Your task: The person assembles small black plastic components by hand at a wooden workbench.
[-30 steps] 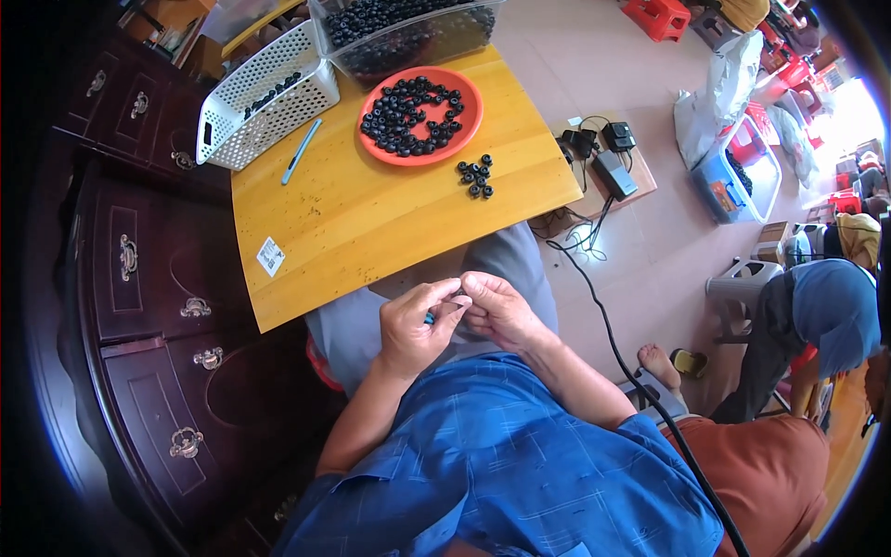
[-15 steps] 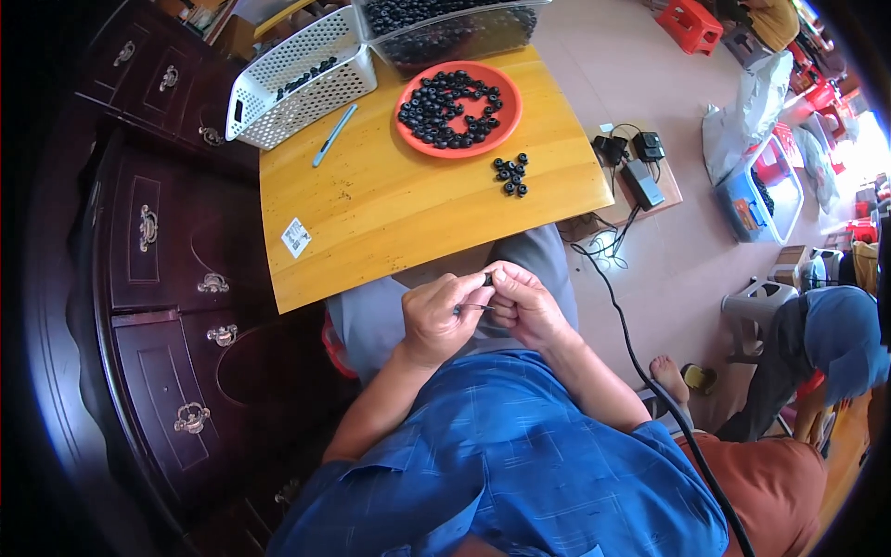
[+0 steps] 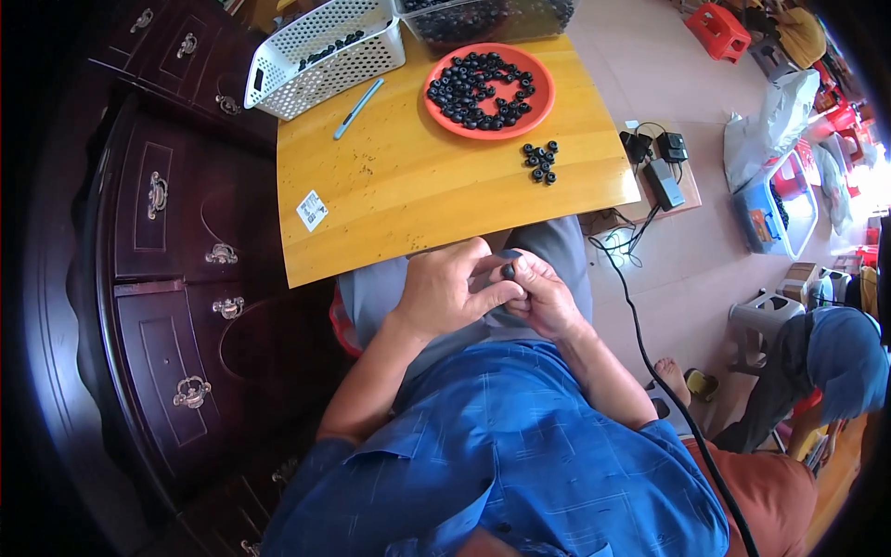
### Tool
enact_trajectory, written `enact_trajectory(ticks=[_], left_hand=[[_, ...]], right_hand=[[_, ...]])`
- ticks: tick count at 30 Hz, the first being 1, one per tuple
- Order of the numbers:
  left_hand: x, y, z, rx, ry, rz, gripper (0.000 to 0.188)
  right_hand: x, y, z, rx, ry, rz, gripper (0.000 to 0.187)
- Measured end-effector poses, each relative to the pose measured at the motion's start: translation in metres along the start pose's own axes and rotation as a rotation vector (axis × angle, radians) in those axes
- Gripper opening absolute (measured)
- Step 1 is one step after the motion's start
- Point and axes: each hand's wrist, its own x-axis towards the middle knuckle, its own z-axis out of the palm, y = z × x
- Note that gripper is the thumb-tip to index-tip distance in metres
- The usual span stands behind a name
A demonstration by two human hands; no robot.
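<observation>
Over my lap, just off the table's near edge, my two hands meet. Between the thumb and fingers of my right hand (image 3: pixel 548 295) is a small black ring-shaped part (image 3: pixel 508 272). My left hand (image 3: pixel 445 290) curls beside it, thumb and forefinger reaching to the right fingertips; whatever its fingers hold is hidden. On the wooden table (image 3: pixel 418 200) lies a red plate (image 3: pixel 548 97) with many similar black parts. A loose cluster of black parts (image 3: pixel 539 162) sits near the table's right edge.
A white perforated basket (image 3: pixel 325 78) and a clear bin (image 3: pixel 492 20) of black parts stand at the back. A light-blue pen-like tool (image 3: pixel 358 110) and a white label (image 3: pixel 312 212) lie left. Dark drawers (image 3: pixel 153 251) flank the table. A black cable (image 3: pixel 640 343) runs right.
The thin dark tool between my hands no longer shows. My left hand has turned, its back now upward, thumb toward the right hand. The whole view has shifted slightly, so the table sits higher.
</observation>
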Motion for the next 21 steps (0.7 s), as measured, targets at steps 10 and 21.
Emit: enact_trajectory(ticks=[10, 21], left_hand=[[0.001, -0.010, 0.003, 0.141, -0.060, 0.067, 0.047], [-0.013, -0.028, 0.023, 0.139, -0.109, -0.002, 0.048]], right_hand=[[0.003, 0.009, -0.011, 0.087, 0.002, 0.023, 0.020], [0.004, 0.010, -0.003, 0.020, 0.174, 0.064, 0.018]])
